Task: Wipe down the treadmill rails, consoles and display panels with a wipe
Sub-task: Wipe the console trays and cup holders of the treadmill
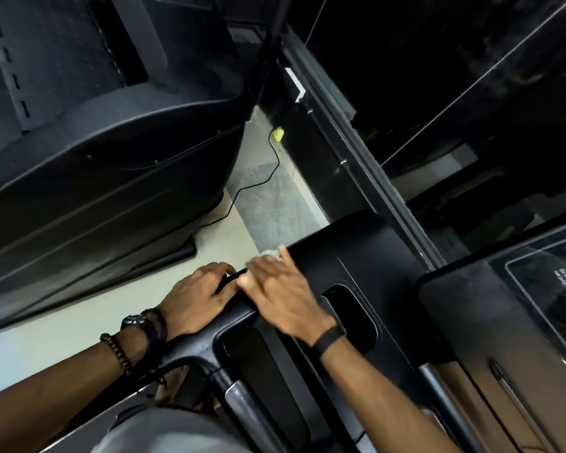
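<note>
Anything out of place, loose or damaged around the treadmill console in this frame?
Only a thin black cable trailing loose across the floor between the machines, ending at a small yellow-green piece. Console, wipe and both hands look ordinary.

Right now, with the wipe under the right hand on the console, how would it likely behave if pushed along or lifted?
The wipe looks thin and crumpled, peeking past the right hand's fingers, so probably floppy and light. Pressed flat on the console, it should slide easily on that smooth black surface. It may bunch at the edge.
</note>
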A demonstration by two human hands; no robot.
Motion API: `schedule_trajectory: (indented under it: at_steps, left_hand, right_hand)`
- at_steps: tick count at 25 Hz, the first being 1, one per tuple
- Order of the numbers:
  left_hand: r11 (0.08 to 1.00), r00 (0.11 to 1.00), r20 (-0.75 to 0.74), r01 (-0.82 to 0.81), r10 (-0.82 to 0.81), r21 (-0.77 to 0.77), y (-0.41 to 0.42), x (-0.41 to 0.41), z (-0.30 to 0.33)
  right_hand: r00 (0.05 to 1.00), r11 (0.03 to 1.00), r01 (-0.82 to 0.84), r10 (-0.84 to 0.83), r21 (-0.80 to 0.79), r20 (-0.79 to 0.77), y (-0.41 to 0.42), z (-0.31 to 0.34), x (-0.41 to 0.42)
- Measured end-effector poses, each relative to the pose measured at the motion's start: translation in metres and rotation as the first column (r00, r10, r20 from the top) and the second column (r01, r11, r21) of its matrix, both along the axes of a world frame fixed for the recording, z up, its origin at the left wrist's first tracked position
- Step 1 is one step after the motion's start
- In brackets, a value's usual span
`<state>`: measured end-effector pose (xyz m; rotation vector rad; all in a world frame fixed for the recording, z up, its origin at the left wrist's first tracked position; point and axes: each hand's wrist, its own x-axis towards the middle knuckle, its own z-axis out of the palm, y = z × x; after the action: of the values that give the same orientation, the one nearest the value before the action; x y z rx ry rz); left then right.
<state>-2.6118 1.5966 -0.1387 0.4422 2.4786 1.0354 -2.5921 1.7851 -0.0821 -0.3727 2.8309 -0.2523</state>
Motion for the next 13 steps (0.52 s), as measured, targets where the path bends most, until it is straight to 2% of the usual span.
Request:
schedule_trajectory:
  at_steps: [2, 3, 6, 8, 9, 11, 13]
  left_hand:
    - [1.000, 1.000, -0.007, 0.014, -0.015, -0.011, -0.015, 0.009, -0.001]
    - [1.000, 1.000, -0.005, -0.006, 0.006, -0.020, -0.023, 0.013, -0.003]
    - [0.996, 0.997, -0.004, -0.078, 0.078, -0.047, -0.037, 0.020, -0.008]
    - [0.996, 0.998, -0.008, -0.060, 0.059, -0.061, -0.033, 0.019, -0.006]
    - [0.996, 0.999, -0.009, -0.051, 0.051, -0.068, -0.032, 0.018, -0.004]
    - [0.996, 0.999, 0.009, -0.049, 0.050, -0.080, -0.035, 0.018, -0.001]
    - [0.996, 0.999, 0.013, -0.051, 0.052, -0.076, -0.038, 0.021, 0.001]
  right_hand:
    - [0.989, 0.989, -0.147, 0.147, -0.031, -0.015, 0.011, 0.005, 0.022]
    - [0.986, 0.986, -0.163, 0.162, -0.036, -0.034, 0.031, 0.012, 0.027]
    - [0.997, 0.997, 0.072, -0.072, -0.005, -0.017, 0.072, 0.018, -0.001]
    - [0.977, 0.974, 0.187, -0.198, 0.131, 0.083, 0.053, 0.010, -0.036]
    - [0.964, 0.965, 0.186, -0.215, 0.184, 0.155, 0.029, 0.005, -0.049]
    - [0.960, 0.983, 0.063, -0.107, 0.173, 0.258, -0.020, 0.000, -0.047]
    - [0.963, 0.995, -0.084, 0.069, 0.047, 0.260, -0.026, 0.005, -0.024]
